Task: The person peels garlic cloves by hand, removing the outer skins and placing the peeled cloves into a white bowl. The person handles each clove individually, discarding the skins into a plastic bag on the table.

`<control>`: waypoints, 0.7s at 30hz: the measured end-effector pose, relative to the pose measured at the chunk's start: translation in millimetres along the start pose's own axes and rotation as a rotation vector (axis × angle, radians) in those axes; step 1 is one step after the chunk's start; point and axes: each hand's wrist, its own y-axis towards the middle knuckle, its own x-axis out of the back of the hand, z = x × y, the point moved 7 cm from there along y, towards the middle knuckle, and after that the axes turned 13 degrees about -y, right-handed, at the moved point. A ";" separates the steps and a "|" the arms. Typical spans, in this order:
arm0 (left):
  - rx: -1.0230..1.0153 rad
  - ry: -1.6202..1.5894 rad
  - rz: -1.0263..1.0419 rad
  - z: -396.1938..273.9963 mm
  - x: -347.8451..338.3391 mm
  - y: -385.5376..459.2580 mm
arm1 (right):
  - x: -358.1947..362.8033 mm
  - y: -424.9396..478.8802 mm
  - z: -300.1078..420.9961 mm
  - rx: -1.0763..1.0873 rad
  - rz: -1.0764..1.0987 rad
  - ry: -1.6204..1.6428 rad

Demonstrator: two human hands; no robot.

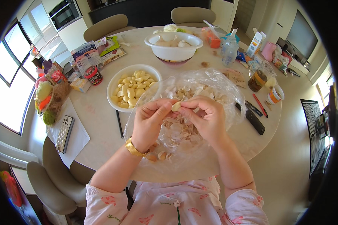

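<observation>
A pale garlic clove (pixel 176 106) is pinched between the fingertips of my left hand (pixel 151 121) and my right hand (pixel 207 116). Both hands are over a clear plastic bag (pixel 233 92) spread on the table, with a heap of papery garlic skins (pixel 177 130) on it. Unpeeled garlic cloves (pixel 162 155) lie on the bag near my left wrist, partly behind it. Left of the bag, its rim partly under the plastic, stands a white bowl (pixel 110 97) of peeled garlic cloves (pixel 131 92). Farther back, a white basin (pixel 173 52) holds whole garlic bulbs (pixel 169 42).
On the right lie a black-handled cleaver (pixel 250 119), a folding knife (pixel 253 108) and a red pen-like tool (pixel 259 105), near a glass jug (pixel 257 80). A phone (pixel 66 135) rests on paper (pixel 80 137) at left. A black stick (pixel 119 123) lies below the bowl.
</observation>
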 end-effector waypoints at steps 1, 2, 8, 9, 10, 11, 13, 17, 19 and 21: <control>-0.006 0.014 0.015 0.4 -1.7 -0.6 | 1.5 0.8 -0.3 -0.003 -0.002 -0.008; -0.013 0.027 0.030 0.5 -2.9 -0.9 | 2.5 1.4 -1.8 -0.021 0.001 -0.005; -0.006 0.035 0.075 1.0 -2.7 -0.3 | 4.8 3.5 -5.9 -0.049 0.016 0.036; -0.009 0.038 0.080 1.0 -2.6 -0.2 | 5.0 3.4 -5.2 -0.031 0.012 0.025; -0.010 0.038 0.084 1.0 -2.6 0.0 | 5.0 3.3 -5.3 -0.027 0.011 0.024; -0.009 0.035 0.087 1.1 -2.5 0.1 | 4.7 3.1 -6.1 -0.032 0.013 0.030; -0.009 0.023 0.091 1.2 -2.4 0.2 | 4.7 2.5 -5.9 -0.020 0.009 0.020; -0.002 0.018 0.076 1.8 -0.8 0.0 | 4.6 2.6 -1.8 0.043 -0.013 -0.010; -0.001 0.014 0.070 2.3 -0.2 0.1 | 4.8 1.5 0.1 0.057 -0.020 -0.026; 0.005 0.004 0.064 2.9 0.6 0.0 | 4.6 0.9 1.7 0.068 -0.022 -0.044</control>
